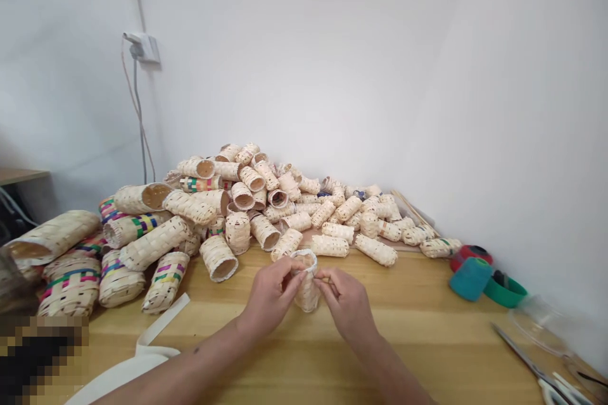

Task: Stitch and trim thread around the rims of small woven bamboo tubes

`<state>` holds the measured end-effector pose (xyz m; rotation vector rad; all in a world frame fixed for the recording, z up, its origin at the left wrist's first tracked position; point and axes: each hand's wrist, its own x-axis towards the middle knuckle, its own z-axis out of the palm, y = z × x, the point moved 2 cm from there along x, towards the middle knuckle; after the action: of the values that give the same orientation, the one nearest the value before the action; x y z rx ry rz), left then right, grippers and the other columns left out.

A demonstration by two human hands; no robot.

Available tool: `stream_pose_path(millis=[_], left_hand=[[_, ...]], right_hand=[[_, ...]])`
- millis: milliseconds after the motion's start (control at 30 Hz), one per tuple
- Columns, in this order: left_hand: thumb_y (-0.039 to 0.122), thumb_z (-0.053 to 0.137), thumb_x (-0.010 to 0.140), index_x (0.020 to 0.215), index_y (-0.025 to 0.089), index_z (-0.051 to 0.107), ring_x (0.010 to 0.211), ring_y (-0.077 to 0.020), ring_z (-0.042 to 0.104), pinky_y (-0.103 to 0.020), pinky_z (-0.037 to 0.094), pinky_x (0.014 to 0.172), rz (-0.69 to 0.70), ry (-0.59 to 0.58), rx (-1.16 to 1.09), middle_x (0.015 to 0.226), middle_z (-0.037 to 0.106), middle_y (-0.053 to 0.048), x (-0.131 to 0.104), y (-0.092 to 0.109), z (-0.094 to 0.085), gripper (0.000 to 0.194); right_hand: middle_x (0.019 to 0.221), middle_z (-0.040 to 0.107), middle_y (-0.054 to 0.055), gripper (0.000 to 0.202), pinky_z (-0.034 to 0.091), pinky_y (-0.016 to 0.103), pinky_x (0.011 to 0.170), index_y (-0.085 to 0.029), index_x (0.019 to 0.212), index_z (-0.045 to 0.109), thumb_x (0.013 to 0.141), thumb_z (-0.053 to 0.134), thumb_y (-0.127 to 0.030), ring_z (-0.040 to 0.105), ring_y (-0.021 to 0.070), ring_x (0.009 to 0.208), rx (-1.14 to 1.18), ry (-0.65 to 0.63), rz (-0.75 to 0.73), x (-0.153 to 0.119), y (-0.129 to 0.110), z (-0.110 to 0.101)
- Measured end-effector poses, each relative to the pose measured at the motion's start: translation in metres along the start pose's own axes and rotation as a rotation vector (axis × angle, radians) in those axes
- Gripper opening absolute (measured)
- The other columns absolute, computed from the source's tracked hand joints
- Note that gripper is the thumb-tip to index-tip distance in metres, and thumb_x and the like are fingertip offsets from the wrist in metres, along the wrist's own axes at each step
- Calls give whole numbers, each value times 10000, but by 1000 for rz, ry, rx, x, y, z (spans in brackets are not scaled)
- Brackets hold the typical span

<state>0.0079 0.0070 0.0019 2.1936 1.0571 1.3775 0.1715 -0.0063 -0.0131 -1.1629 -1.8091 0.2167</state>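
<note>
The left hand's (274, 296) grip is closed on a small cream woven tube (308, 294) with a white rim. The right hand's (346, 304) fingertips pinch together beside that rim.

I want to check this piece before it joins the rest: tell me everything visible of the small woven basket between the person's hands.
The small woven basket is a pale, narrow tube, apparently of flat plant strips. Its round, open mouth has a whitish rim and shows a tan inside. It stands roughly upright, just in front of the heap. The left hand grips it near the rim, while the fingers of the right hand are at its other side. The hands partly cover its wall.
</note>
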Motion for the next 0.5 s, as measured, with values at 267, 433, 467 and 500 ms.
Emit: stream_pose_path(millis=[267,433,467,500], left_hand=[[290,494,850,832,165,650,576,-133,521,-220,395,549,-113,94,19,681,626,-15,9,-11,-9,201],[330,490,839,837,157,658,555,-133,506,-220,370,529,-201,93,50,650,621,-8,12,-19,-10,241],[333,489,838,837,158,659,558,-134,508,-220,368,529,-211,94,52,655,626,-9,12,-20,-10,244],[334,489,835,836,160,659,562,-135,511,-221,367,530,-218,96,54,662,631,-10,12,-21,-9,243]], right_hand=[[515,297,-85,347,191,201,420,-197,673,478,772,649,-483,222,69,436,897,-356,261,1,1,-21],[521,119,-102,378,160,186,361,-214,624,398,746,707,-394,83,79,425,1345,42,160,5,7,-74],[540,102,-100,340,156,180,350,-216,649,411,755,701,-360,63,82,431,1376,189,142,6,11,-86],[560,95,-97,291,158,172,342,-215,680,428,767,687,-316,51,84,435,1393,337,119,8,16,-98]])
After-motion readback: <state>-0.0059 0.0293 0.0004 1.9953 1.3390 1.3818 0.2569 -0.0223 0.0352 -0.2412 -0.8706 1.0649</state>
